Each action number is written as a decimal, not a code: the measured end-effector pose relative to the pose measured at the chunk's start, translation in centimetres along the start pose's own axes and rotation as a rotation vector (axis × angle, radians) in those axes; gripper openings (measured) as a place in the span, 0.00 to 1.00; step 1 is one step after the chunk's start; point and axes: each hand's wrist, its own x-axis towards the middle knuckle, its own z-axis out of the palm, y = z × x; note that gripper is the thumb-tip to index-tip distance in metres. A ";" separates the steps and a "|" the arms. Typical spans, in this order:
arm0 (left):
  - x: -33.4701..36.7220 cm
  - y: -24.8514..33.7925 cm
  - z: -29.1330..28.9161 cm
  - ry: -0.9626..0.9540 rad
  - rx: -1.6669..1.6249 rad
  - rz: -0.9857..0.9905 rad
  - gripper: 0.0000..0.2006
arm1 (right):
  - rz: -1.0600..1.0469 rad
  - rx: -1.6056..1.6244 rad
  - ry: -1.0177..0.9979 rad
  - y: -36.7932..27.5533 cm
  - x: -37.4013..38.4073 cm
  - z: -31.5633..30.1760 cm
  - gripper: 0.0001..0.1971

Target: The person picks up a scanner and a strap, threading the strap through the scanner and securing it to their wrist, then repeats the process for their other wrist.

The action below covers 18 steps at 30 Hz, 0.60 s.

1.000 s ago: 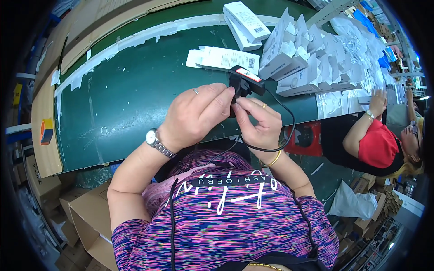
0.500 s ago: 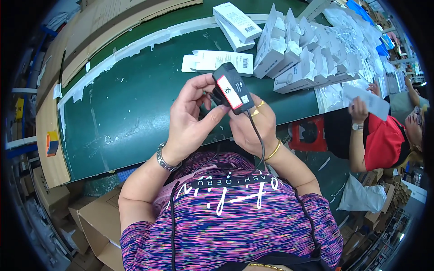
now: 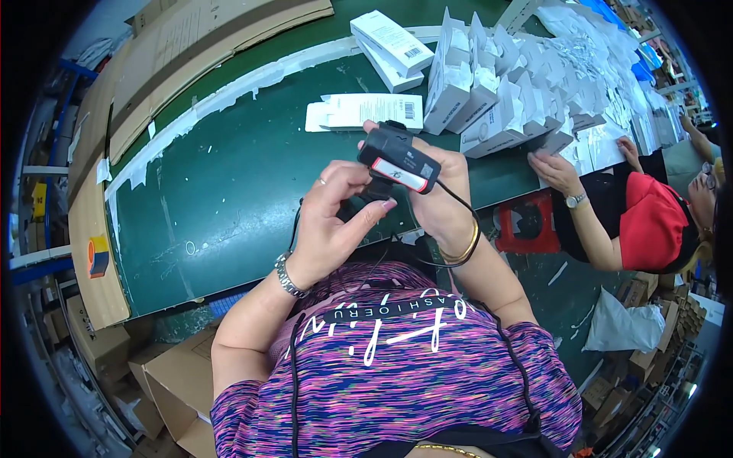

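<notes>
The right grip (image 3: 441, 210) is holding the device (image 3: 401, 159); the left grip (image 3: 328, 223) is hovering part-curled, its hold unclear. The cable (image 3: 461, 200), if snagging, could be dislodging it.

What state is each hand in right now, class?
Left hand: half-curled at the black device; whether it grips cannot be told.
Right hand: closed, holding the black device.
</notes>
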 end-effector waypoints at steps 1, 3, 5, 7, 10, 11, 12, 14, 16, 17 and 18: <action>0.0 -0.3 0.0 0.000 0.002 0.002 0.18 | 0.170 0.174 0.018 -0.4 0.2 0.1 0.17; -0.1 -0.7 0.0 -0.015 0.168 0.122 0.16 | 0.337 0.348 0.035 -0.4 0.3 0.2 0.20; -0.1 -0.8 -0.1 -0.022 0.253 0.186 0.15 | 0.395 0.509 0.009 0.1 0.0 0.6 0.20; 0.1 -0.3 -0.1 -0.044 0.253 0.189 0.14 | 0.420 0.592 -0.004 0.0 -0.2 0.7 0.21; -0.3 0.8 0.1 -0.039 0.239 0.196 0.13 | 0.347 0.411 -0.159 -0.1 -0.6 0.8 0.23; -0.5 1.2 0.1 -0.023 0.225 0.197 0.13 | 0.346 0.413 -0.160 -0.4 -0.7 1.0 0.23; -0.6 1.4 0.1 -0.007 0.210 0.199 0.13 | 0.312 0.358 -0.158 -0.8 -0.6 1.3 0.23; -0.5 1.2 -0.6 -0.044 0.236 0.186 0.13 | 0.244 0.248 -0.154 -1.4 -0.4 1.9 0.24; -0.3 1.1 -1.4 -0.116 0.285 0.161 0.12 | 0.276 0.336 -0.140 -1.4 0.0 2.0 0.25; -0.4 1.1 -1.2 -0.116 0.285 0.163 0.12 | 0.308 0.424 -0.125 -1.4 0.2 2.0 0.26; -0.4 1.1 -0.8 -0.095 0.217 0.133 0.11 | 0.340 0.511 -0.111 -1.4 0.4 2.1 0.27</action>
